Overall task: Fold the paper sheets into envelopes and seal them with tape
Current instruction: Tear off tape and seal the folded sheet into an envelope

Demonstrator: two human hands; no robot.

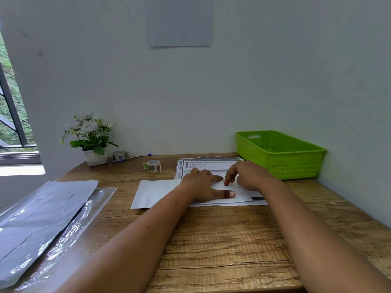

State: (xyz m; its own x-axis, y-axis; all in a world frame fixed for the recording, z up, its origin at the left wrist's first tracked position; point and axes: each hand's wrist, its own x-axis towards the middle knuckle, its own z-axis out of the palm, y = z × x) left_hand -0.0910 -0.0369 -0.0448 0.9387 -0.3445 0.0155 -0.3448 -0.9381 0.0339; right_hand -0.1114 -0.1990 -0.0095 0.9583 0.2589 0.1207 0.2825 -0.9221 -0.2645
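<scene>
A white paper sheet [156,192], partly folded, lies on the wooden table [222,240] in front of me. My left hand [203,187] lies flat on it with fingers spread, pressing it down. My right hand [247,176] is beside it, its index finger pressing the folded edge; the other fingers are loosely curled. A printed sheet [209,162] lies behind the hands, partly covered. A patterned tape roll [152,165] stands behind and to the left of the paper, and a second roll [119,155] sits near the plant.
A green plastic basket [279,155] stands at the back right against the wall. A potted white flower [93,142] and a pen [131,158] are at the back left. A plastic-wrapped stack of grey sheets [42,220] lies at the left edge.
</scene>
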